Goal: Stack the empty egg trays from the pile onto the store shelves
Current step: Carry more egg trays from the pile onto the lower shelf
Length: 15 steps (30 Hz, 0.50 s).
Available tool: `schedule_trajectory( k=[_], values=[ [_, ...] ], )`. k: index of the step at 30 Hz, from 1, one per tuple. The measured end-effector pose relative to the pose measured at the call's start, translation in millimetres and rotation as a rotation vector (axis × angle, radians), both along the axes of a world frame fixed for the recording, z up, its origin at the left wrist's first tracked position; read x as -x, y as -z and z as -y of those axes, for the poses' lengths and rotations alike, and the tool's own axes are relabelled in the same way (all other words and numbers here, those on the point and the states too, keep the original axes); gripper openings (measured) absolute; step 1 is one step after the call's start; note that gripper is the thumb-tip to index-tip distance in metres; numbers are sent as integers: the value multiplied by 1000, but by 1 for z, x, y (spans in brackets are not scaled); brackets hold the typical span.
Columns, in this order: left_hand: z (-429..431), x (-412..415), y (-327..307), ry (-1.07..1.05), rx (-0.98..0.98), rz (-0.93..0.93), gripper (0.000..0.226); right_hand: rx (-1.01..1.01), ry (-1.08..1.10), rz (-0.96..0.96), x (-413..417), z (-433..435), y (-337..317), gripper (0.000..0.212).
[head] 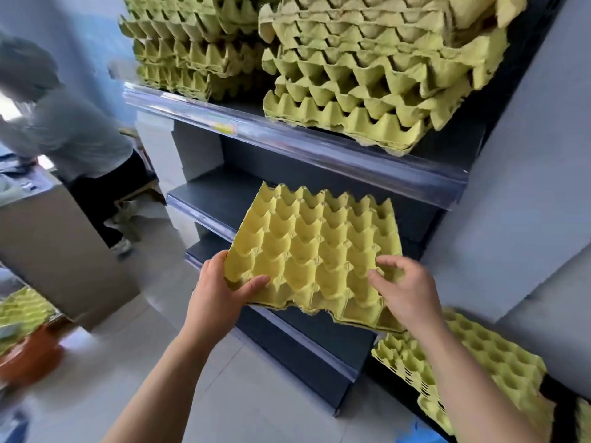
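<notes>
A single yellow-green pulp egg tray (315, 251), cups up and empty, is held tilted before the empty dark middle shelf (224, 190). Nested tray stacks (361, 87) fill the upper shelf (287, 135); the remaining pile (479, 356) lies at lower right.

Stacks of egg trays on upper shelf (351, 75): tops cut off by frame edge at 12 o'clock; count per stack cannot be told.
Pile of egg trays (479, 372), at 4 o'clock: lower end cut off by frame edge, near part hidden behind right forearm (473, 378).
Second person (73, 135), at 9 o'clock: motion-blurred, hands out of frame.
Orange object (28, 356), at 8 o'clock: blurred, unidentifiable.
Shelf label (224, 126): text too small to read.
</notes>
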<state>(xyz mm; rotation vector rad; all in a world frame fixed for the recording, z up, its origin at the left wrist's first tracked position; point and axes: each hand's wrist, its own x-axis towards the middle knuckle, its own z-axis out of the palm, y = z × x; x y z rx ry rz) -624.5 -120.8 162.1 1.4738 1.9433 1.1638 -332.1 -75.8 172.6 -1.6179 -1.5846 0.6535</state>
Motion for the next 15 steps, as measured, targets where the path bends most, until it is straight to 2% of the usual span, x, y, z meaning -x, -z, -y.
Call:
schedule_trajectory(
  k=[8,13,15],
  values=[
    [-57,97,31,-58,36,76,81,93,-128,8,99,-72,27,24],
    [-113,139,47,-63,43,127,67,113,-153,24,143,-129,46,31],
    [-136,156,55,-57,85,120,69,129,-156,37,159,-152,53,35]
  ],
)
